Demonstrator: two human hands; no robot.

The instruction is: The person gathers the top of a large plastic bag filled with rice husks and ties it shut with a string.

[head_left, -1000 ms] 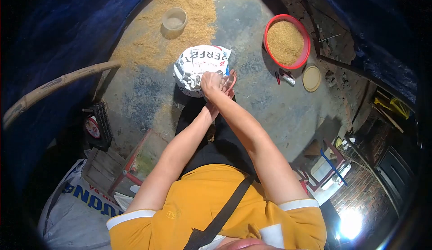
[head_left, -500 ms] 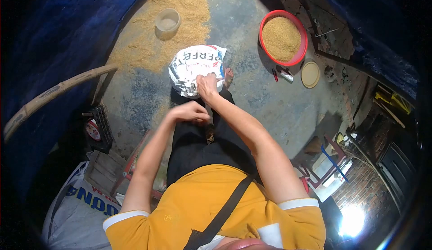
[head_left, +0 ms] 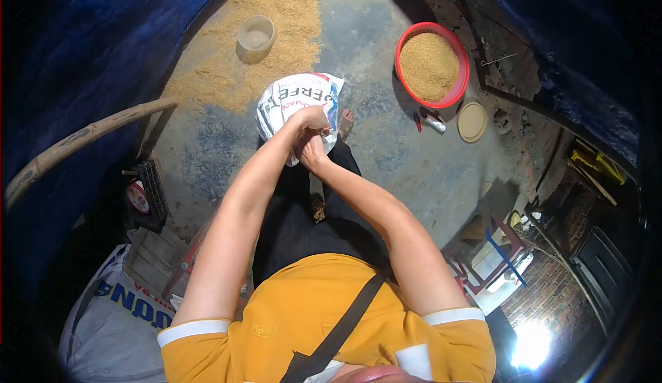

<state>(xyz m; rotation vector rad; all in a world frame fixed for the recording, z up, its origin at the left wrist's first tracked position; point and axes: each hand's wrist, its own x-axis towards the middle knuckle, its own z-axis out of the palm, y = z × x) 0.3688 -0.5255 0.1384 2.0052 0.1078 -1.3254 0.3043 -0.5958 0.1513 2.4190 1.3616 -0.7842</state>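
In front of my legs stands a full white sack (head_left: 279,103) with dark and red lettering. My left hand (head_left: 309,121) lies over its near upper side, fingers curled at the gathered mouth. Just below it, my right hand (head_left: 312,150) is closed on the sack's bunched plastic. The two hands touch or nearly touch, and the left one partly covers the right one's fingers.
Loose grain (head_left: 283,3) covers the floor ahead, with a clear bowl (head_left: 256,34) on it. To the right stand a red basin (head_left: 465,79) of grain and a round lid (head_left: 472,122). A bamboo pole (head_left: 89,134) curves at left.
My left hand has moved forward from beside my lap onto the sack's mouth. My right hand has shifted slightly down, still on the sack, and the sack has tilted a little.
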